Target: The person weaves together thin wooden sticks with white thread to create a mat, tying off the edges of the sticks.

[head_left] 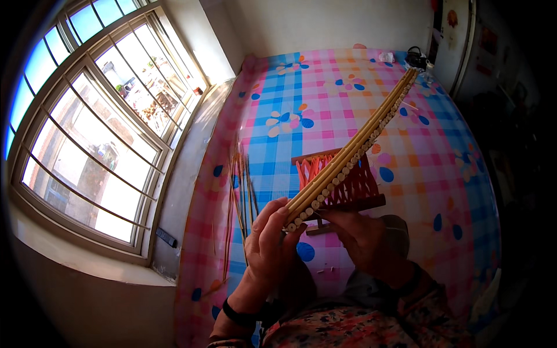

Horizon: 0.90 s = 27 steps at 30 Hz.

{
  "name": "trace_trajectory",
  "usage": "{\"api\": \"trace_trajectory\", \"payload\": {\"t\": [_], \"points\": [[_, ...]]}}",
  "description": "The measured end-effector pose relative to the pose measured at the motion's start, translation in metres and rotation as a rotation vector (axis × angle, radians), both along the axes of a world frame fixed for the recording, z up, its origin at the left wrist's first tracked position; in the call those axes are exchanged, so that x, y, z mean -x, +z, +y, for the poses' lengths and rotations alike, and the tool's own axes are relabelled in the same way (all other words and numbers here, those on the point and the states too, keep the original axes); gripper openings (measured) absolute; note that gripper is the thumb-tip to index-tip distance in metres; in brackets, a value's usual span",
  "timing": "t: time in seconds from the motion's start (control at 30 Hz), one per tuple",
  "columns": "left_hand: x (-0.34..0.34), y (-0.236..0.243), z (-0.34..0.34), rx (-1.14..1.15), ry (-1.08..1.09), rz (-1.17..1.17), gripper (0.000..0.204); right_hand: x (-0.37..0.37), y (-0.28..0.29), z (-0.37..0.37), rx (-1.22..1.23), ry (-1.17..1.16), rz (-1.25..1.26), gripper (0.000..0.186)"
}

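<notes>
The left hand (268,236) clasps the near end of a long tan stick bundle (348,155) between thumb and fingers; the right hand (362,240) curls beside that end, its exact pinch hidden. Rightward, the bundle slants over a red-laced wooden frame (371,202); checked cover (278,168) spreads either side. Pale round pieces line the bundle's gently bowed edge.

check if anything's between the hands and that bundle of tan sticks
Nothing visible is in the way. The left hand holds the bundle of tan sticks at its near end; the right hand is close by, contact unclear. The red-strapped wooden frame lies behind the bundle, not between.
</notes>
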State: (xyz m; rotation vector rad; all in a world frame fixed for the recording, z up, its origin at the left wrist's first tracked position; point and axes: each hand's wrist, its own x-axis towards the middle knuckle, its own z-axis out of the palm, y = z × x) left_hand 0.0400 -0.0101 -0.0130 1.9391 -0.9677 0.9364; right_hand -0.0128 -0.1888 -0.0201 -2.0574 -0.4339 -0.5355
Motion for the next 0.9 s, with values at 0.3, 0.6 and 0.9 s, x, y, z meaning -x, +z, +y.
{"api": "trace_trajectory", "payload": {"t": [0.3,0.6,0.9], "points": [[-0.003,0.002,0.005,-0.002,0.006,0.019,0.047,-0.005,0.002,0.007,0.030,-0.017,0.034,0.031],[0.002,0.000,0.005,0.002,-0.013,0.078,0.045,-0.010,-0.005,0.008,0.038,-0.019,-0.014,0.030],[0.000,0.006,0.005,-0.008,-0.008,0.083,0.045,-0.024,-0.010,0.012,0.054,-0.062,-0.234,0.030]]}}
